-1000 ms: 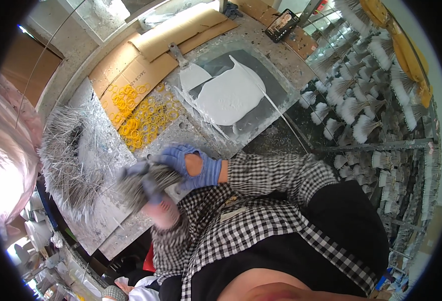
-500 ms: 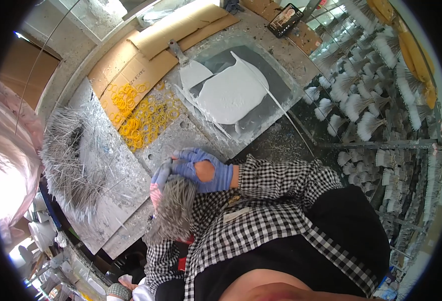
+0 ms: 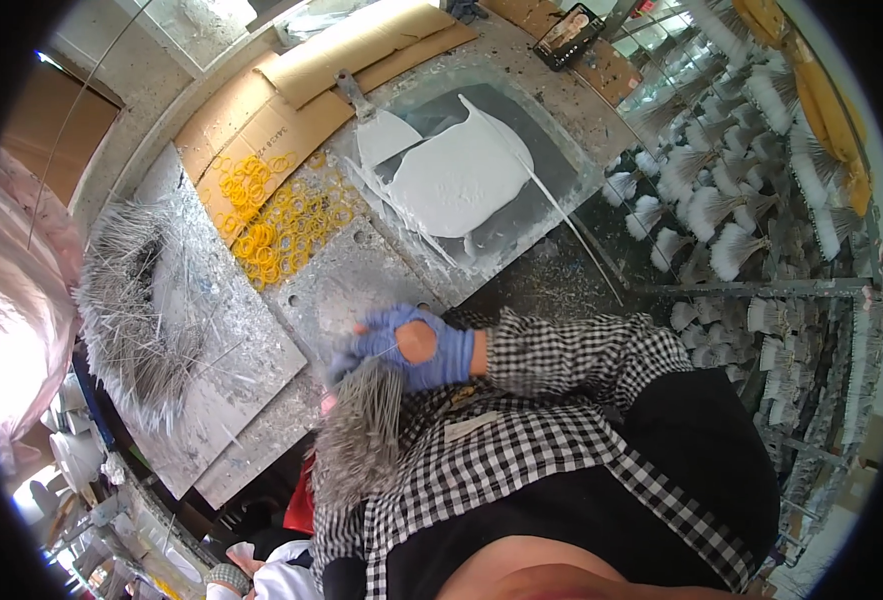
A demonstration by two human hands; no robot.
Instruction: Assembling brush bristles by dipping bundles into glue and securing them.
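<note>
My blue-gloved right hand (image 3: pixel 413 347) curls closed over a grey strand bundle (image 3: pixel 363 440). My left hand (image 3: pixel 328 403) is mostly hidden; its grip I cannot tell.

Speckled grey worktable (image 3: pixel 521 50), metal rack (image 3: pixel 751 288) along the right, bright light on pink sheeting (image 3: pixel 46 255) at left

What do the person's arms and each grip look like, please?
Both sleeves are checked black and white. The right grip wears a blue, faintly striped glove with a round opening on its back; the left grip is too blurred to describe.
</note>
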